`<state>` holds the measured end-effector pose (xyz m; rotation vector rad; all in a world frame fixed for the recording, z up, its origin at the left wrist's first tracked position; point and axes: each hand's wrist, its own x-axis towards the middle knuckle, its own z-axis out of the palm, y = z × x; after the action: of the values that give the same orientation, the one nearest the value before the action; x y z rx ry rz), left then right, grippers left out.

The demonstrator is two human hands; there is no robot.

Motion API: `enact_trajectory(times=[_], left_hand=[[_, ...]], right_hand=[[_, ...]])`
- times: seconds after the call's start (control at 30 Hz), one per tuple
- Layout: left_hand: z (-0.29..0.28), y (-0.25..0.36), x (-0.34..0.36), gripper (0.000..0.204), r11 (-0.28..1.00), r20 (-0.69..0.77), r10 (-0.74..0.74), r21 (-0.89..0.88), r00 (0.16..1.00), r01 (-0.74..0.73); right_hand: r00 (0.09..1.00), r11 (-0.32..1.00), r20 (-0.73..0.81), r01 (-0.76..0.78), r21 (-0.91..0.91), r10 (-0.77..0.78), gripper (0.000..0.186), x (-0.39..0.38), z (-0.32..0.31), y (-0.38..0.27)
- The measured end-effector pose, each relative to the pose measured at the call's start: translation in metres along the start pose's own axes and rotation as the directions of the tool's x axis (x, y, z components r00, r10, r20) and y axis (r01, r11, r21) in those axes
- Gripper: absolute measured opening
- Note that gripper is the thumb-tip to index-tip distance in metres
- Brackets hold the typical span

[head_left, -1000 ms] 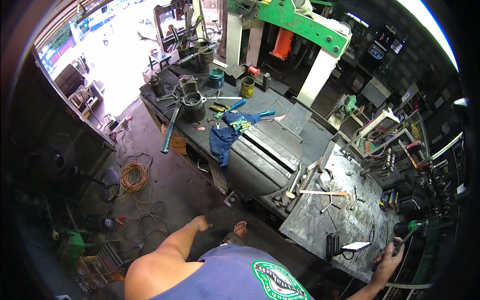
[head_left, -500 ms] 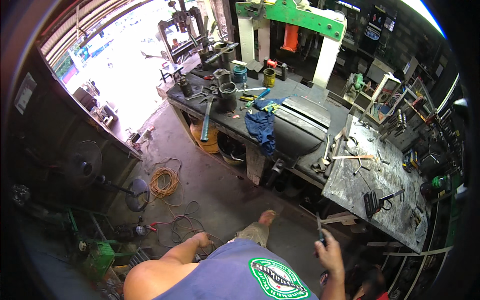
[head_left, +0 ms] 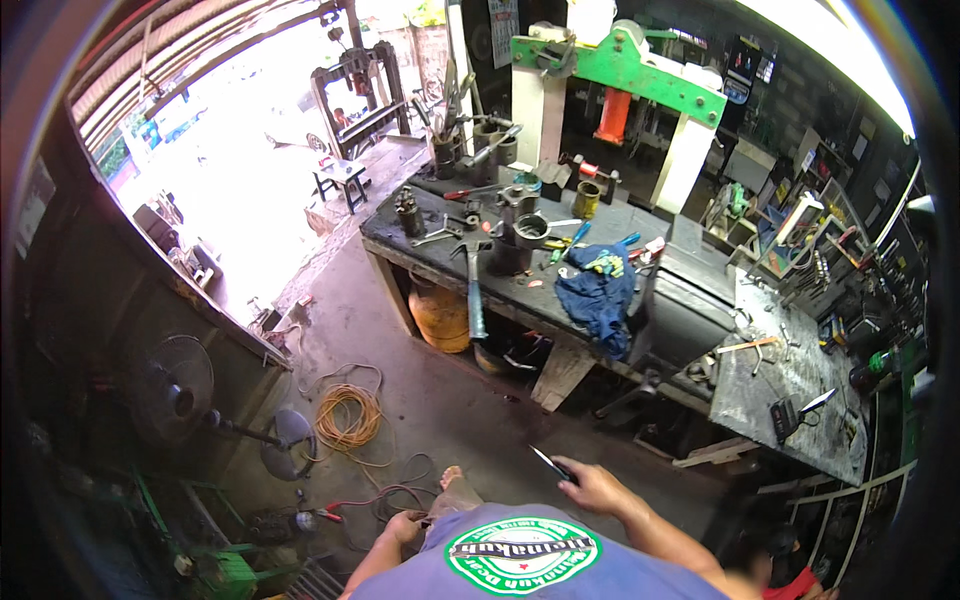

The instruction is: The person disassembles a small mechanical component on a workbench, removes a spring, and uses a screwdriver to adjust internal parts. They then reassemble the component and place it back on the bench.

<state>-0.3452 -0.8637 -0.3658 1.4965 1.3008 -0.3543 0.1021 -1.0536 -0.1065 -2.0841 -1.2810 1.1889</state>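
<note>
My right hand [head_left: 596, 491] is out in front of my body, above the floor. It is closed around the dark handle of a slim tool [head_left: 546, 462] with a thin bright blade, whose tip points up and left. Whether that is a knife or a screwdriver is too small to tell. My left hand [head_left: 405, 526] is low beside my trouser leg, fingers curled; anything inside them is hidden. Ahead stands a dark workbench [head_left: 510, 285]. On it lie a hammer [head_left: 475, 290] with its handle over the edge and a blue cloth [head_left: 597, 300] beside a big vise [head_left: 685, 305].
A coiled orange cable [head_left: 348, 416] and thin leads lie on the floor to the left, near a standing fan [head_left: 178, 390]. A green press frame [head_left: 620, 75] rises behind the bench. A metal-topped table [head_left: 770, 410] is at right. Another person's red sleeve [head_left: 795, 583] shows lower right.
My right hand has swung left with the tool, which now points more to the left. My left hand has come in against my trouser leg. The view has shifted, and my foot appears farther left.
</note>
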Motion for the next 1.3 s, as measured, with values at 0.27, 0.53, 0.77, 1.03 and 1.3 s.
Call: enact_trajectory(times=[0.27, 0.53, 0.77, 1.03, 1.3], left_hand=[[-0.185, -0.096, 0.001, 0.071, 0.969, -0.235, -0.248, -0.063, 0.94, 0.24], [-0.337, -0.019, 0.161, 0.058, 0.996, -0.261, 0.079, 0.065, 0.962, -0.064], [-0.419, 0.188, 0.325, 0.063, 0.888, -0.14, 0.408, 0.29, 0.902, -0.357], [-0.539, 0.442, 0.407, 0.09, 0.565, -0.021, 0.803, 0.346, 0.596, -0.749], [-0.557, 0.583, 0.505, 0.108, 0.531, 0.224, 0.831, -0.042, 0.51, -0.847]], right_hand=[[0.915, 0.928, 0.214, 0.365, -0.076, -0.342, 0.059, 0.219, 0.029, -0.151], [0.949, 0.967, 0.214, 0.247, -0.059, -0.23, 0.06, 0.342, 0.021, -0.168], [0.954, 0.955, -0.05, 0.296, 0.031, -0.294, 0.058, 0.459, -0.03, -0.196], [0.896, 0.95, -0.371, 0.298, 0.092, -0.245, 0.05, 0.517, -0.074, -0.254], [0.797, 0.93, -0.568, 0.021, 0.367, 0.206, 0.054, 0.565, -0.001, -0.279]])
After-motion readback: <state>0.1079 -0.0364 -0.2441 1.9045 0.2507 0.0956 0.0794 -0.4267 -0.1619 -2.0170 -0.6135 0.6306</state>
